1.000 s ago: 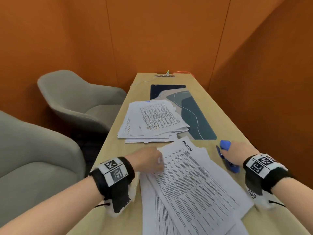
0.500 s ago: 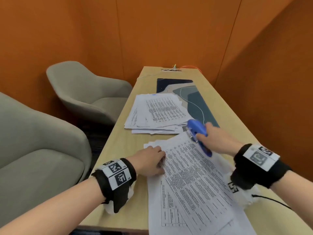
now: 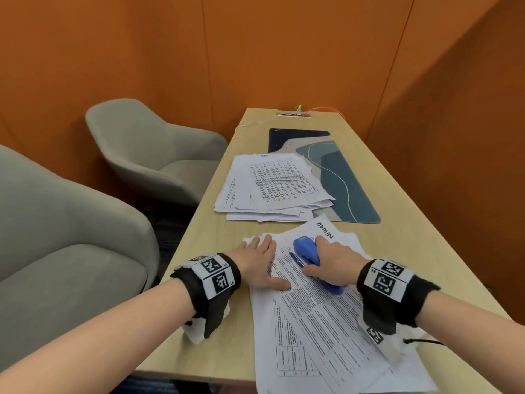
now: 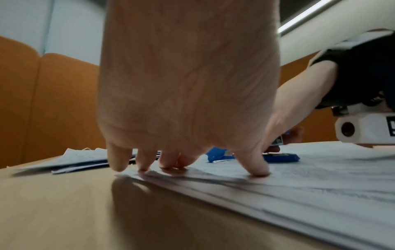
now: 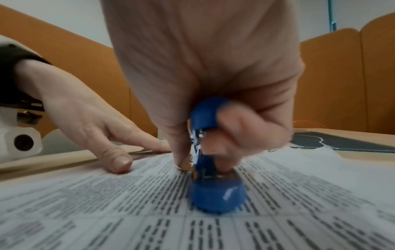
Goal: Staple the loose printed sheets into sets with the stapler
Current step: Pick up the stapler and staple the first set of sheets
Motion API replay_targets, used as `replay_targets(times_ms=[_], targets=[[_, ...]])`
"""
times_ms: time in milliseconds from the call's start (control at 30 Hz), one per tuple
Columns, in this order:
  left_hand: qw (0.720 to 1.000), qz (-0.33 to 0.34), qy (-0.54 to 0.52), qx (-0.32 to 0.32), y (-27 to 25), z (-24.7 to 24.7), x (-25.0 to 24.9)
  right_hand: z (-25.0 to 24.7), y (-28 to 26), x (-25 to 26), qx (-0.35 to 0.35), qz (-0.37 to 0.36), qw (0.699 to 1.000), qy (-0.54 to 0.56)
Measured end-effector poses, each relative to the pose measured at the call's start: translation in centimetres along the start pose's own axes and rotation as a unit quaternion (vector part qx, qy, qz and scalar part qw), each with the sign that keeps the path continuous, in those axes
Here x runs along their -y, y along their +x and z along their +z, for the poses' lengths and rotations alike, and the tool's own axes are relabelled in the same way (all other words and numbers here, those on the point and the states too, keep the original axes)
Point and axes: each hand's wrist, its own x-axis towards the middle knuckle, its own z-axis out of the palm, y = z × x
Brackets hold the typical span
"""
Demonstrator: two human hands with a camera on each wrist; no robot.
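A loose stack of printed sheets (image 3: 321,317) lies slanted on the near part of the wooden table (image 3: 210,234). My left hand (image 3: 260,263) lies flat on the stack's upper left corner, fingers spread and fingertips (image 4: 258,170) pressing the paper (image 4: 299,182). My right hand (image 3: 329,263) grips a blue stapler (image 3: 308,251), which stands on the top sheet just right of the left hand. In the right wrist view the thumb and fingers wrap the stapler (image 5: 213,189), whose base rests on the printed page (image 5: 128,211). The stapler (image 4: 280,157) shows behind my left thumb.
A second pile of printed sheets (image 3: 272,189) lies farther up the table, partly on a dark blue desk mat (image 3: 341,177). Two grey armchairs (image 3: 147,149) stand left of the table. Orange walls close in on the right and far end. Cables (image 3: 298,112) run at the far edge.
My right hand picked the stapler up from the right side of the table, carried it left over the sheets and set it down on the stack. My left hand spread flat on the corner.
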Motion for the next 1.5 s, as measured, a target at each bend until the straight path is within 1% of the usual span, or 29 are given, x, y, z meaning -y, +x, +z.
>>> replay_targets(times_ms=[133,300,467,633,767,867,933,1067,1133,1200,1267,1333,1400,1467,1500], targets=[[0.999,-0.02,0.031,0.009,0.3,0.2,-0.2,0.7,0.8,0.4,-0.047,-0.043,0.997,-0.033],[0.999,-0.031,0.03,0.021,0.5,0.2,-0.3,0.7,0.9,1.3,-0.09,-0.056,0.99,-0.089],[0.999,-0.034,0.032,0.025,0.6,0.3,-0.2,0.7,1.4,1.8,-0.095,-0.047,0.99,-0.091],[0.998,-0.037,0.032,0.032,0.8,0.4,-0.2,0.5,1.8,1.9,-0.108,-0.044,0.985,-0.128],[0.998,-0.038,0.044,0.035,0.9,0.2,-0.4,0.5,1.9,1.3,-0.115,-0.063,0.983,-0.132],[0.997,-0.036,0.05,0.035,0.9,0.1,-0.5,0.6,1.7,0.7,-0.138,-0.088,0.972,-0.166],[0.998,-0.037,0.047,0.036,0.8,0.1,-0.5,0.3,2.0,0.6,-0.134,-0.091,0.971,-0.174],[0.997,-0.041,0.05,0.038,0.6,0.0,-0.6,-0.6,2.8,1.5,-0.07,-0.073,0.988,-0.119],[0.997,-0.043,0.05,0.037,0.5,0.0,-0.7,-0.3,2.6,2.1,-0.074,-0.064,0.989,-0.116],[0.997,-0.045,0.049,0.035,0.3,-0.1,-0.6,0.6,2.1,2.3,-0.093,-0.056,0.989,-0.103],[0.998,-0.041,0.046,0.026,0.1,-0.2,-0.7,1.4,1.6,2.1,-0.087,-0.048,0.992,-0.074],[0.998,-0.037,0.044,0.004,-0.2,-0.5,-1.0,1.3,1.3,1.8,-0.058,-0.034,0.998,-0.013],[0.999,-0.036,0.025,-0.007,-0.2,-0.7,-1.4,0.7,1.4,1.4,-0.015,-0.027,0.997,0.071],[0.998,-0.055,-0.014,0.007,0.0,-0.6,-1.7,0.0,1.2,1.1,0.033,-0.014,0.986,0.166],[0.997,-0.068,-0.027,0.013,0.1,-0.4,-1.8,-0.1,1.1,1.0,0.047,-0.01,0.982,0.18]])
